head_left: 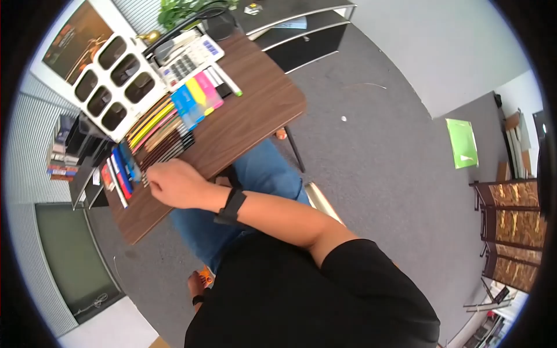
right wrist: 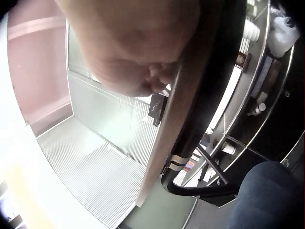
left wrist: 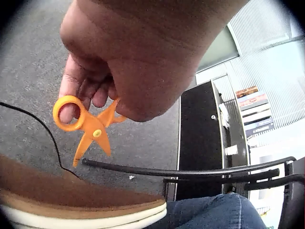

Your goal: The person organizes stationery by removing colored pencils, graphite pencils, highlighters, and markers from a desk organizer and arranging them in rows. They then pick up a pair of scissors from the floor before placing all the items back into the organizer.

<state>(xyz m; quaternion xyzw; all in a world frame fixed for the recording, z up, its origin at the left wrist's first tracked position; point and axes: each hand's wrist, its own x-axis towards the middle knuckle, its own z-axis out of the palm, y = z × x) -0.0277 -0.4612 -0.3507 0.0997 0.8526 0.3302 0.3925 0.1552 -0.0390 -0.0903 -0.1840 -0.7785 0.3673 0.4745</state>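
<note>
My left hand (left wrist: 95, 71) hangs low beside the chair, away from the desk, and holds a pair of orange scissors (left wrist: 96, 133). A finger passes through one loop, and the blades point away, spread apart. In the head view the scissors (head_left: 206, 276) show small next to the left hand (head_left: 196, 283). My right hand (head_left: 177, 184) is over the near part of the desk, at the end of a row of pencils (head_left: 162, 148). Its fingers (right wrist: 159, 78) are curled under the palm at the desk edge; I cannot tell whether they hold anything.
The brown desk (head_left: 255, 116) bears blue, red and white pens (head_left: 120, 174), coloured folders or pads (head_left: 194, 98), markers (head_left: 223, 81), a calculator (head_left: 185, 64) and a white organizer with openings (head_left: 119, 81). A chair (head_left: 322, 203) and the desk leg (head_left: 294, 151) stand close to my legs.
</note>
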